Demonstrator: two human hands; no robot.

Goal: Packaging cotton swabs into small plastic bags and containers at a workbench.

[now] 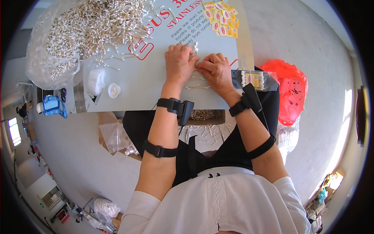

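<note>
Several cotton swabs (pixel 195 47) stick up between the fingertips of my left hand (pixel 179 64), which is closed on them. My right hand (pixel 216 73) is pinched close beside it, its fingertips at the lower part of the same swabs; exactly what it grips is partly hidden. Just below both hands, a few loose cotton swabs (pixel 198 86) lie on the grey printed tabletop (pixel 136 87). To the right of my right hand rests a clear packet of swabs (pixel 252 80) with a yellow label inside.
A large heap of cotton swabs (pixel 105 27) spills from a clear bag (pixel 34 66) at the far left. Yellow labels (pixel 223 18) lie at the far right. A small white round dish (pixel 113 90) is near the front edge. A red plastic bag (pixel 290 87) hangs right of the table.
</note>
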